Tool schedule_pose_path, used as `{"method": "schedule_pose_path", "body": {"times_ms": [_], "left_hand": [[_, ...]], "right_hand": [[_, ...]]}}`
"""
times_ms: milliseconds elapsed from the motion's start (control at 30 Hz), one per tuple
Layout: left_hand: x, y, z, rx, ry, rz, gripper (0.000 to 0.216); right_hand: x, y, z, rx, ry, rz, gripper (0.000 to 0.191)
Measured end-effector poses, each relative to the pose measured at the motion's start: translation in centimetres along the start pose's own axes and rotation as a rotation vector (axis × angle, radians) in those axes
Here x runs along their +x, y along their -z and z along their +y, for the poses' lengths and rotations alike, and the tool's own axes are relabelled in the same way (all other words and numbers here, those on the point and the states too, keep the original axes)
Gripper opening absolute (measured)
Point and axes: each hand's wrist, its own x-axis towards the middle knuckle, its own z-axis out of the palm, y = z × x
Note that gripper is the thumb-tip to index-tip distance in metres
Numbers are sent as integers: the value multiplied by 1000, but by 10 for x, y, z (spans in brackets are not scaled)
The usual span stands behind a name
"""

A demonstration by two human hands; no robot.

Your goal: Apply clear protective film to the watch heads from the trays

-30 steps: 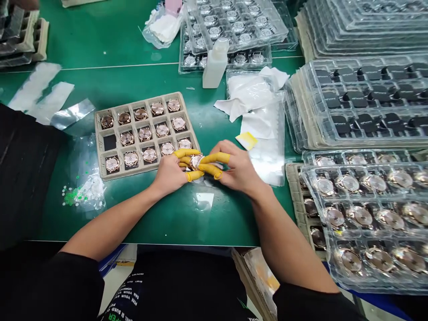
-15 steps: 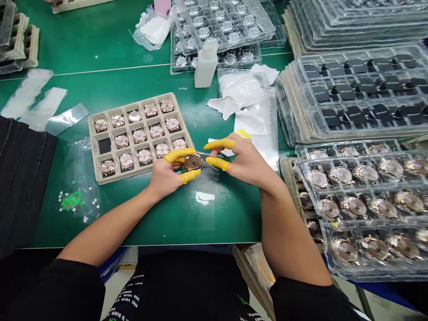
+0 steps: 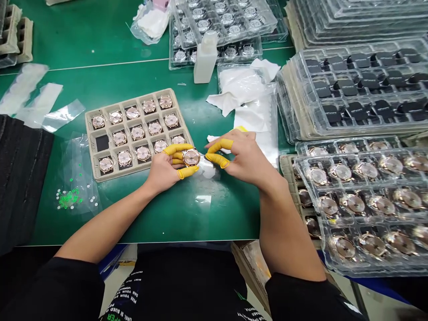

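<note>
Yellow finger cots cover fingertips on both hands. My left hand grips a rose-gold watch head by its edges, its round face turned up. At the right rim of the watch, my right hand pinches a thin shiny tool, apparently tweezers; most of it is hidden by the fingers. Behind my left hand lies a beige compartment tray holding several similar watch heads. One compartment at its left side shows only a black pad. Clear film lies on the table just below the fingertips.
White cloths and a white bottle stand beyond my right hand. Stacked clear trays of watch heads fill the right side. Green and white bits lie on plastic at left, beside black foam.
The watch in my left hand has tilted, so its face now looks lighter. My right thumb and index finger have closed together and moved left towards the watch's rim. The whole view has shifted slightly.
</note>
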Motion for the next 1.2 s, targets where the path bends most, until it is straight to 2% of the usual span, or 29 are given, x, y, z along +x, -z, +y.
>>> {"method": "schedule_pose_path", "body": {"times_ms": [67,133,267,367,467,667,933,1200], "left_hand": [[1,0,2,-27,51,-3,70],[2,0,2,-33,67,4,70],[3,0,1,-6,56,-1,64],[2,-1,1,12,53,-47,64],[2,-1,1,18,40,-54,63],[1,-1,0,31,29,-44,62],[1,-2,-3,57,2,-42,60],[0,-3,-3,86,-14,-30,59]], "right_hand": [[-1,6,-5,15,28,14,6],[-1,10,-10,180,2,70,14],[4,-4,-21,643,-278,197,28],[8,-25,-27,767,-516,111,29],[9,-36,-32,814,-636,31,30],[8,-40,-36,823,-636,13,28],[8,-42,-37,782,-617,65,21],[5,-44,-36,739,-621,76,26]]}}
